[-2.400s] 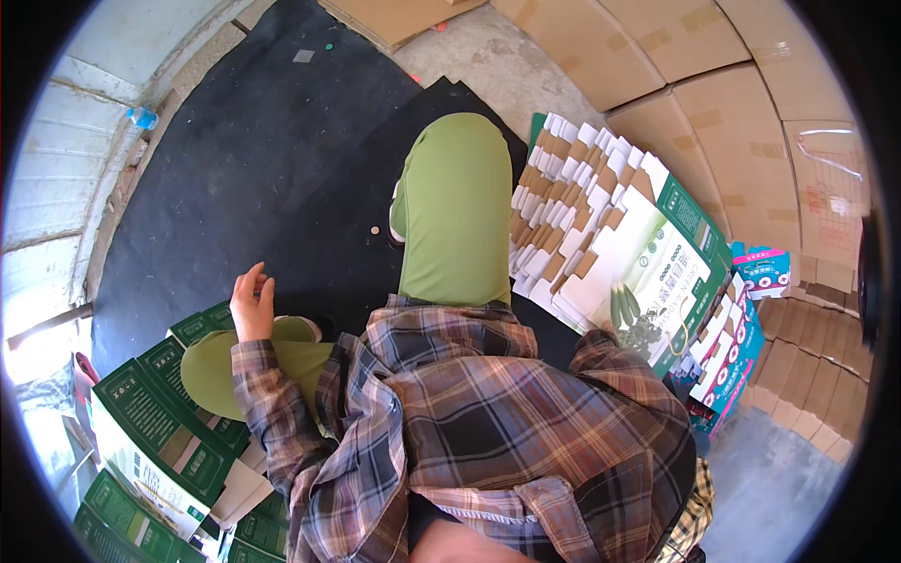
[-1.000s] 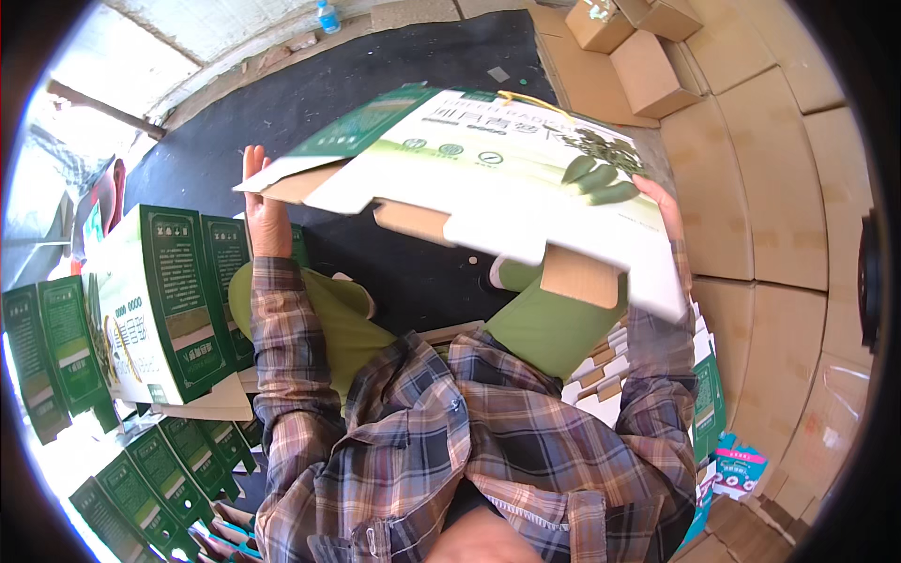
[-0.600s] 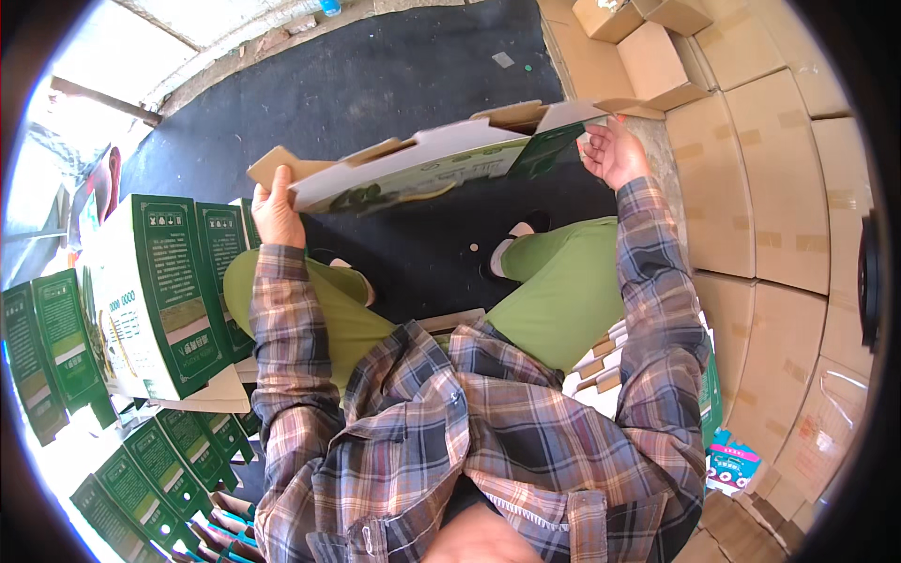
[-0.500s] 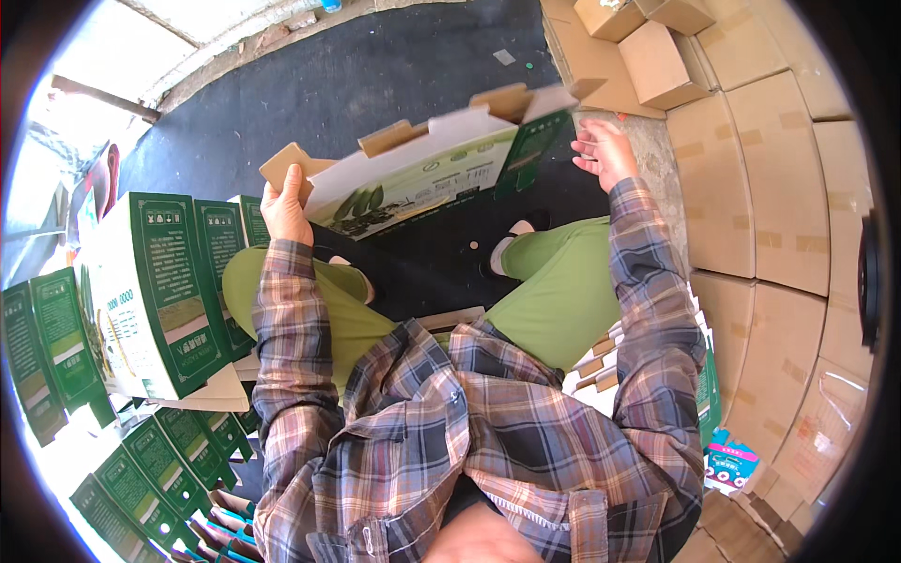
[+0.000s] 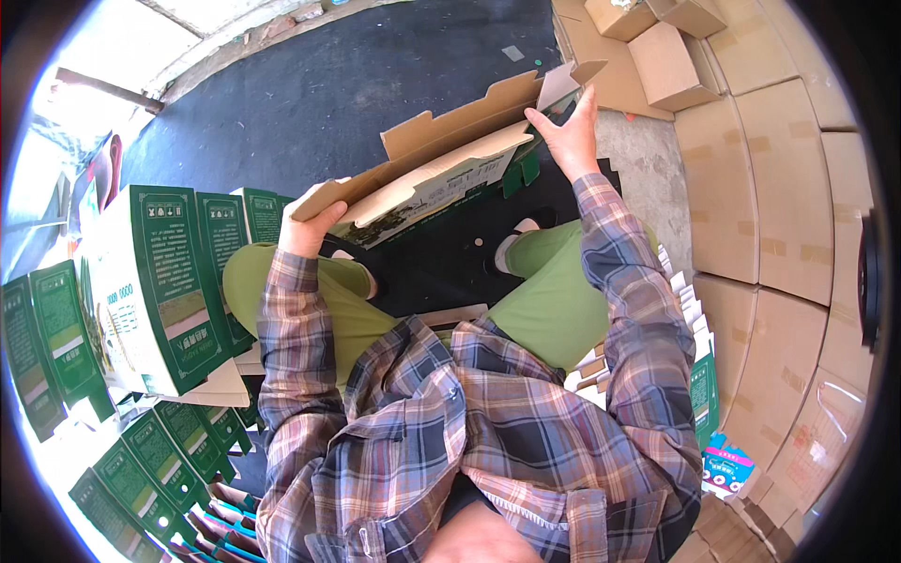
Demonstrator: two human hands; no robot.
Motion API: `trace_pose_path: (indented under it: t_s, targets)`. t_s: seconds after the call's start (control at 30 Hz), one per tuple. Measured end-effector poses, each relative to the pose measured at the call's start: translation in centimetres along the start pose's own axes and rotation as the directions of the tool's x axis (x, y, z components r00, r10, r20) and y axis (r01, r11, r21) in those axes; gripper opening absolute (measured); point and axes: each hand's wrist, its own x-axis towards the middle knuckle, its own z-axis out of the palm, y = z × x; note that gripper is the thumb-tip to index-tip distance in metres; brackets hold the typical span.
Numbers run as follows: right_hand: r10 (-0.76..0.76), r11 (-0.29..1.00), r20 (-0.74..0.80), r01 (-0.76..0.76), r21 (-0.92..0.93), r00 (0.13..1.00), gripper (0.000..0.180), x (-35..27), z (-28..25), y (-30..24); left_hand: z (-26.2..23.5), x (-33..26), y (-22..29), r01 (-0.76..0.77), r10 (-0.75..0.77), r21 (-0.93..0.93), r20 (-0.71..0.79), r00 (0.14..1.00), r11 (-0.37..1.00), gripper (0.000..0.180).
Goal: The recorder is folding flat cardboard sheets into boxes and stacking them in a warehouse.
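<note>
A partly opened green-and-white printed carton [image 5: 441, 192] is held up in front of my knees, with its brown inner side and flaps showing along the top. My left hand [image 5: 314, 225] grips its left end, the thumb lying over the edge and the fingers mostly hidden behind the board. At the other end, my right hand [image 5: 571, 136] has thumb and forefinger spread around the right side panel, touching it. A gap shows between the carton's far wall and its near wall. Green tabs hang from its lower right edge.
Set-up green boxes [image 5: 174, 281] stand by my left knee, with more green cartons [image 5: 155, 460] below them. Brown cardboard boxes [image 5: 718, 178] are stacked along the right. Open brown boxes [image 5: 671, 66] lie at the far right, beyond the black floor mat [image 5: 375, 75].
My right hand has come in from the side and now holds the carton's right end. The carton has spread apart, showing its brown inside, and my left hand has moved slightly right and down.
</note>
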Motion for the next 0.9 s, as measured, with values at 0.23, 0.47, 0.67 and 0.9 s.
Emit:
trace_pose_path:
  t_s: [0.23, 0.47, 0.67, 0.9]
  targets:
    - [0.093, 0.994, -0.015, -0.092, 0.059, 0.996, 0.085, 0.8, 0.3, -0.2, 1.4, -1.7, 1.0, -0.173, 0.152, 0.13, 0.159, 0.975, 0.976, 0.027]
    - [0.044, 0.958, 0.116, -0.075, 0.276, 0.992, 0.074, 0.0, -2.8, -1.2, 1.7, -1.5, 1.3, -0.267, 0.216, -0.216, -0.235, 0.948, 0.939, 0.038]
    - [0.017, 0.869, 0.274, -0.15, 0.471, 0.962, 0.07, -2.2, -6.3, -4.6, 1.2, -0.1, 3.9, -0.374, 0.162, -0.401, -0.47, 0.867, 0.836, 0.039]
    - [-0.075, 0.875, 0.252, -0.058, 0.481, 0.965, 0.064, -3.3, -2.4, -0.9, 1.2, 2.1, -1.0, -0.327, 0.015, -0.388, -0.624, 0.782, 0.862, 0.037]
